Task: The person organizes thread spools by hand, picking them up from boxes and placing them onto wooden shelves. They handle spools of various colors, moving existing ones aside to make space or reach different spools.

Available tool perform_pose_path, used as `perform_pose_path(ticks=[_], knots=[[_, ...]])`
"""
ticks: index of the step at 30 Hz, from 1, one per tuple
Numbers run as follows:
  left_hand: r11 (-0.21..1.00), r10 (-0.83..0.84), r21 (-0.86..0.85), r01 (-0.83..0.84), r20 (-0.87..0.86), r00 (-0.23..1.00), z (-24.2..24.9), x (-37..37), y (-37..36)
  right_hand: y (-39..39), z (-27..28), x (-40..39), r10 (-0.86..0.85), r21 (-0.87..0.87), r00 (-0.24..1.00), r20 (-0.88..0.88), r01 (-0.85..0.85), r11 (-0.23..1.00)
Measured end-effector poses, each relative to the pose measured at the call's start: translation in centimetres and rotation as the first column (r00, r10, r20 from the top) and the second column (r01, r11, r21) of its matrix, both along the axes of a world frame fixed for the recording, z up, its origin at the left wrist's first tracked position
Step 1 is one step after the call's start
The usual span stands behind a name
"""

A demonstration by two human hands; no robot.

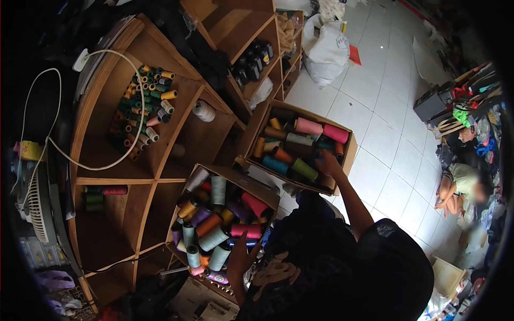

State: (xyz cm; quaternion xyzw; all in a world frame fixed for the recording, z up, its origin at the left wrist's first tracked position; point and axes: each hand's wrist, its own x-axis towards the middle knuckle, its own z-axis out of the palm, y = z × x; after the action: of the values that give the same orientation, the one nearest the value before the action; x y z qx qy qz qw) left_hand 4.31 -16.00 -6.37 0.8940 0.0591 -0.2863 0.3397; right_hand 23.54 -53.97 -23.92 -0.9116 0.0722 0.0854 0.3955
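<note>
My left hand [244,258] is at the near right side of a cardboard box [254,187], thumb and fingers apart, close to a pink thread spool [246,231]. Spools in grey, purple, orange and pink fill this box. My right hand [330,163] reaches over the rim into a second cardboard box [347,170]. Its fingers are dark and partly hidden among the spools, so I cannot see whether they grip one. Nearby lie a green spool [304,169] and an orange spool [339,149]. Pink spools [309,126] lie at that box's far side.
A wooden shelf [151,181] on the left holds many small thread spools [152,101] and a white cone [204,111]. A white cable [80,166] loops before it. Dark bottles [251,64] stand farther back. A white sack [324,51] rests on the tiled floor. A person [460,184] sits right.
</note>
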Motion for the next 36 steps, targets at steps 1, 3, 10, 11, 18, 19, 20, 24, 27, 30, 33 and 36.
perform_pose_path(ticks=[1,3,10,11,18,19,20,24,27,30,33,36], knots=[[1.0,0.018,-0.004,-0.018,-0.01,1.0,-0.1,0.1,-0.2,-0.2,-1.1,0.7,0.005,-0.034,0.999,-0.048,-0.007,0.999],[0.999,0.05,0.005,-0.05,-0.027,0.998,-0.1,0.3,-0.6,-1.1,-3.6,2.5,0.011,-0.1,0.989,-0.145,-0.026,0.995],[0.983,0.181,0.028,-0.179,-0.133,0.974,0.8,0.3,-3.1,-3.7,-7.2,6.0,0.183,-0.253,0.947,-0.265,-0.252,0.934],[0.978,0.207,0.026,-0.206,-0.162,0.965,0.8,-0.1,-3.3,-3.5,-6.9,6.3,0.129,-0.253,0.944,-0.303,-0.211,0.944],[0.96,0.273,0.002,-0.281,-0.24,0.932,-0.5,-1.9,-4.5,-3.0,-5.6,7.3,0.105,-0.336,0.874,-0.474,-0.289,0.896],[0.958,0.275,-0.004,-0.286,-0.256,0.927,-0.5,-1.7,-4.8,-3.1,-6.1,7.4,0.109,-0.324,0.873,-0.476,-0.289,0.901],[0.959,0.278,0.02,-0.283,-0.261,0.924,-0.3,-1.4,-5.2,-3.2,-6.7,7.4,0.115,-0.312,0.871,-0.477,-0.29,0.904],[0.966,0.258,0.052,-0.253,-0.145,0.955,-1.6,-1.9,-5.3,-4.2,-8.5,8.4,0.181,-0.29,0.803,-0.568,-0.401,0.869],[0.963,0.271,0.02,-0.27,-0.067,0.96,-1.7,-1.8,-5.6,-3.7,-7.1,8.2,0.183,-0.346,0.806,-0.562,-0.431,0.833],[0.964,0.26,0.072,-0.255,-0.077,0.962,-2.0,-2.2,-5.9,-5.4,-11.8,8.4,0.273,-0.336,0.822,-0.5,-0.475,0.813],[0.958,0.288,0.034,-0.286,-0.08,0.954,-1.0,-2.0,-7.0,-4.8,-8.1,9.1,0.241,-0.301,0.793,-0.56,-0.466,0.832],[0.968,0.252,0.04,-0.249,-0.117,0.961,-2.0,-3.2,-7.1,-5.3,-8.8,9.2,0.246,-0.287,0.774,-0.584,-0.48,0.829]])
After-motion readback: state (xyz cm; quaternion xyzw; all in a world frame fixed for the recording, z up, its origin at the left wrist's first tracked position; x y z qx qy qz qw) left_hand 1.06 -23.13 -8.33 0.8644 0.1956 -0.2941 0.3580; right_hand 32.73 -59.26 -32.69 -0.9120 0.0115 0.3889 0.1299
